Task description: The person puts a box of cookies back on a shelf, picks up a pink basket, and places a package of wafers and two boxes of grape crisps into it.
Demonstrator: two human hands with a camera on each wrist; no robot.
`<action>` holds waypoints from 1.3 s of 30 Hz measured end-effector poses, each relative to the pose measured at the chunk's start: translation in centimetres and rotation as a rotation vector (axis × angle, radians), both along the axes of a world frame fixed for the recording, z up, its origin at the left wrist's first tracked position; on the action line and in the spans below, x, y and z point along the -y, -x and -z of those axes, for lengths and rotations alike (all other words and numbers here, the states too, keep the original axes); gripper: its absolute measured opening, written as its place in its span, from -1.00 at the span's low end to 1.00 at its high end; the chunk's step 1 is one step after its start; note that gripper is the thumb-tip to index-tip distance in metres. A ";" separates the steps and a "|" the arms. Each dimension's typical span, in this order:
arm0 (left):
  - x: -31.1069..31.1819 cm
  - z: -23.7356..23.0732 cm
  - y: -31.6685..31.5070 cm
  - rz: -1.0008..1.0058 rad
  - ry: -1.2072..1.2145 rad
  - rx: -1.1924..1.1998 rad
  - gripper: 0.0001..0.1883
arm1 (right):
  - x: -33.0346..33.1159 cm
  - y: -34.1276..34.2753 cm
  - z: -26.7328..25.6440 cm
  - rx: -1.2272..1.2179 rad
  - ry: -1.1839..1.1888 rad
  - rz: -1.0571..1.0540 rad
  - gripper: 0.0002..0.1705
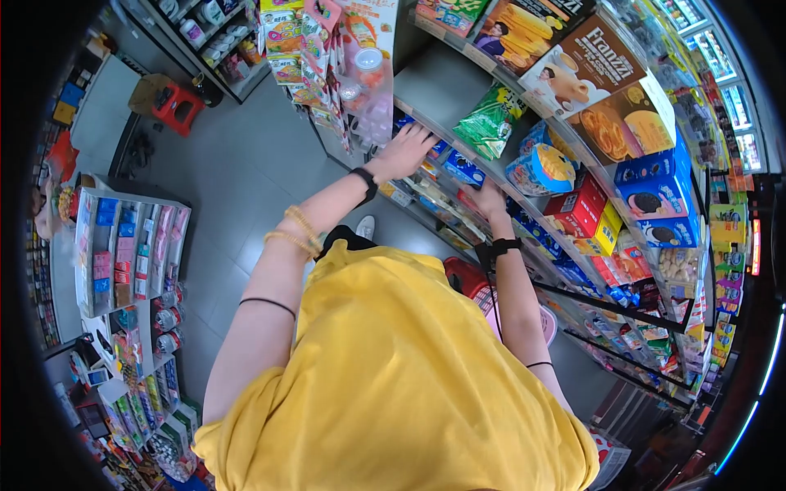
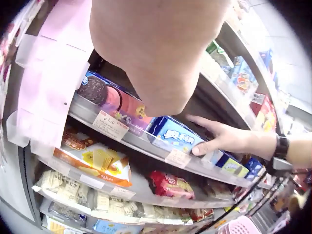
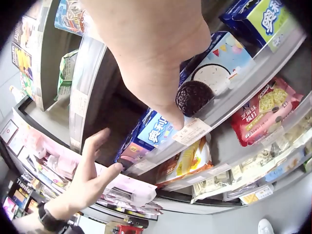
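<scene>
My left hand (image 1: 403, 153) reaches over the shelf edge with fingers spread; in the right wrist view this hand (image 3: 87, 183) has its thumb at the end of a pink-and-blue biscuit box (image 3: 138, 150). Farther along the row is my right hand (image 1: 489, 200). In the left wrist view the right hand (image 2: 226, 139) has its index finger stretched out behind a blue box (image 2: 173, 135) and its thumb at the front, by the box's end. A box with a white round picture (image 3: 212, 73) lies beside it, partly covered. The fingertips behind the boxes are hidden.
The upper shelf holds a green snack bag (image 1: 494, 120), a blue cup (image 1: 540, 169) and biscuit cartons (image 1: 585, 69). Below the row are a red packet (image 2: 170, 185) and an orange-white packet (image 2: 100, 161). Snack bags (image 1: 315, 57) hang at the shelf's left end.
</scene>
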State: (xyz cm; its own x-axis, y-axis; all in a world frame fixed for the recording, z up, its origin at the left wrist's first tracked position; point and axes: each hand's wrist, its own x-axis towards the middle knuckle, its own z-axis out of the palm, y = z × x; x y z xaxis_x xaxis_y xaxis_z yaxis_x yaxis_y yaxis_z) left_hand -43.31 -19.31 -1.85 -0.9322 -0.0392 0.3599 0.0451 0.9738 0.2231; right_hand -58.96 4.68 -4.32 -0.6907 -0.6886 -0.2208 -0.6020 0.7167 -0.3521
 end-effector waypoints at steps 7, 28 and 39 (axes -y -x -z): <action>-0.5 6.2 -13.0 -0.140 -0.363 0.424 -0.54 | -1.4 0.2 3.0 -0.167 -0.034 -0.028 -0.12; -18.4 30.3 -55.1 -0.858 -0.978 1.100 -0.44 | -15.4 -15.3 -22.1 0.960 0.949 -0.571 -0.75; -12.2 19.6 -40.8 -0.600 -0.890 0.654 -0.57 | -25.0 -31.5 -36.9 1.073 1.676 -0.919 -0.59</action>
